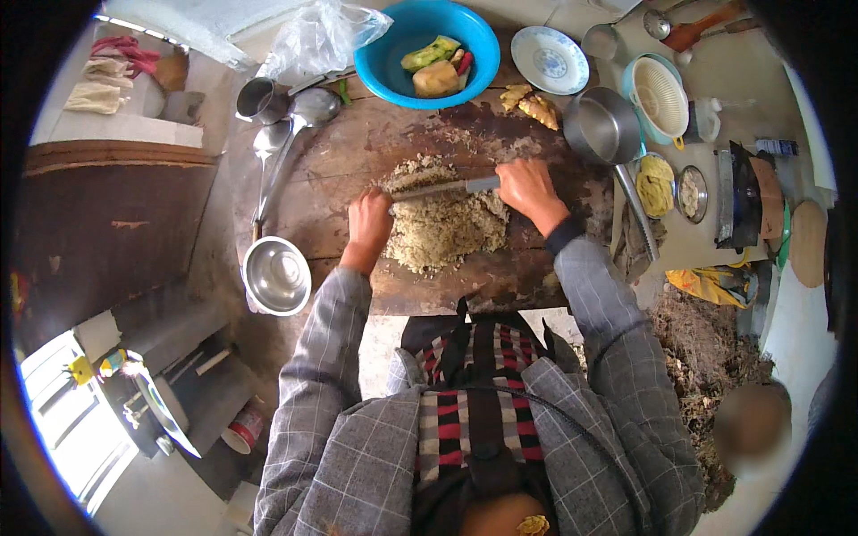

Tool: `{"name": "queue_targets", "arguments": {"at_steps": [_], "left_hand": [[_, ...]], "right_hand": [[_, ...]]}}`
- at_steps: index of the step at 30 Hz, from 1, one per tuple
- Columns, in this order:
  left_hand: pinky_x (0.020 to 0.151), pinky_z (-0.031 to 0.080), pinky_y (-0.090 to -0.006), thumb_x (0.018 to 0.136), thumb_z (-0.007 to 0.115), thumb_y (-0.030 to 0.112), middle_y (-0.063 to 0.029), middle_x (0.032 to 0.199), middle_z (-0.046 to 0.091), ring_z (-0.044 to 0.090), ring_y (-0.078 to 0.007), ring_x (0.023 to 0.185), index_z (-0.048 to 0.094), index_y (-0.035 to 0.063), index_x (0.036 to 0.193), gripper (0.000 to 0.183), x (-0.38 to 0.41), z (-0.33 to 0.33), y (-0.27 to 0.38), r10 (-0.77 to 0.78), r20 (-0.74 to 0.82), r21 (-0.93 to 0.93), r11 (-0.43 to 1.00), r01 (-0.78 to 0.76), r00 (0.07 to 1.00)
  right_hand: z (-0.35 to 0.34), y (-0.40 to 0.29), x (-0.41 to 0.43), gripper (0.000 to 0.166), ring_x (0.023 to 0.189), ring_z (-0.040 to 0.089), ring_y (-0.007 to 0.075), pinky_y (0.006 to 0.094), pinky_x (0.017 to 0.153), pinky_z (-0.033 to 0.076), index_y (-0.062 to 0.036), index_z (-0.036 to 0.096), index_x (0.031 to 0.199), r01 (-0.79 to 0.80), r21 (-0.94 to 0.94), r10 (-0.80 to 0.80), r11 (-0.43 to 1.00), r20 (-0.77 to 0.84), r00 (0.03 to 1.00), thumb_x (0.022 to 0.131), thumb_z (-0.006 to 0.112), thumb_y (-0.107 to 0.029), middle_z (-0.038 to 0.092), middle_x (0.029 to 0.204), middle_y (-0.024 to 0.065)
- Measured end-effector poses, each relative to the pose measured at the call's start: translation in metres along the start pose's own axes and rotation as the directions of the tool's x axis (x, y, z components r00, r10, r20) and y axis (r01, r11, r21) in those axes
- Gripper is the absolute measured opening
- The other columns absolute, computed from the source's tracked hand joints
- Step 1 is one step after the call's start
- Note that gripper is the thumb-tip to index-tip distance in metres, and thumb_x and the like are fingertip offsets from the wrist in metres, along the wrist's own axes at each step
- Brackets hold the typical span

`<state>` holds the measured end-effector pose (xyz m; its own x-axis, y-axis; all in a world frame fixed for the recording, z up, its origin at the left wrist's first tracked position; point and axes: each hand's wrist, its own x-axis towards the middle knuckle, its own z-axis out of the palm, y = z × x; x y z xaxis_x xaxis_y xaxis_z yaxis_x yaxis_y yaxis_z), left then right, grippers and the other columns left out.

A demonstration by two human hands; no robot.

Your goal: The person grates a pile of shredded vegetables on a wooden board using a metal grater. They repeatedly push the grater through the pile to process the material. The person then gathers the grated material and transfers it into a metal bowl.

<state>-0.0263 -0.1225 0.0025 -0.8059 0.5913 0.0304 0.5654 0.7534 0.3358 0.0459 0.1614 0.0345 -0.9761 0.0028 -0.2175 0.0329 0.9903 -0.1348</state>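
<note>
My right hand [529, 189] is closed around the grey handle of a long knife [429, 190]. At the blade's other end, my left hand [370, 218] grips its tip. The blade lies across a heap of finely chopped, pale yellowish food [446, 231] on the worn wooden table [322, 181]. Part of the heap shows beyond the blade, the larger part on my side. What the food is, I cannot tell. Loose bits are scattered around it.
Beyond the heap stand a blue plastic basin [429, 100] with vegetables, ginger root [538, 111] and a patterned plate [550, 60]. A saucepan [602, 127] is at the right, its handle pointing towards me. Ladles [315, 107] and a steel bowl [277, 276] line the left side.
</note>
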Motion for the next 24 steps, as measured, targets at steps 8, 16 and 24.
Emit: {"name": "queue_targets", "arguments": {"at_steps": [8, 16, 24], "left_hand": [[0.067, 0.047, -0.0410, 0.064, 0.053, 0.000, -0.0115, 0.075, 0.055, 0.057, -0.0301, 0.078, 0.058, 0.0052, 0.068, 0.008, -0.019, 0.017, 0.011, 0.071, 0.010, 0.023, 0.997, -0.071, 0.997], [0.061, 0.046, -0.0430, 0.063, 0.054, -0.001, -0.0119, 0.071, 0.056, 0.058, -0.0322, 0.072, 0.059, 0.0049, 0.067, 0.009, -0.076, -0.035, 0.028, 0.017, 0.260, -0.045, 0.999, -0.005, 0.965], [0.065, 0.047, -0.0434, 0.063, 0.054, -0.002, -0.0118, 0.075, 0.056, 0.058, -0.0327, 0.075, 0.060, 0.0059, 0.072, 0.014, -0.090, 0.006, 0.017, 0.045, 0.279, -0.042, 0.999, -0.035, 0.959]], "right_hand": [[0.026, 0.002, -0.036, 0.012, 0.057, 0.061, 0.0308, 0.0436, 0.055, 0.048, -0.0066, 0.065, 0.066, -0.032, 0.054, 0.034, 0.998, -0.046, 0.998, 0.071, 0.063, -0.018, 0.060, 0.060, 0.0146], [-0.028, -0.027, -0.091, 0.021, 0.062, 0.063, 0.0328, 0.0424, 0.058, 0.050, -0.0056, 0.067, 0.067, 0.045, 0.144, -0.065, 0.989, 0.137, 0.988, 0.066, 0.069, -0.027, 0.062, 0.064, 0.0167], [0.045, -0.028, -0.107, 0.024, 0.062, 0.061, 0.0363, 0.0485, 0.059, 0.047, -0.0042, 0.067, 0.069, -0.045, 0.257, -0.004, 0.965, 0.187, 0.982, 0.069, 0.070, -0.028, 0.060, 0.063, 0.0179]]}}
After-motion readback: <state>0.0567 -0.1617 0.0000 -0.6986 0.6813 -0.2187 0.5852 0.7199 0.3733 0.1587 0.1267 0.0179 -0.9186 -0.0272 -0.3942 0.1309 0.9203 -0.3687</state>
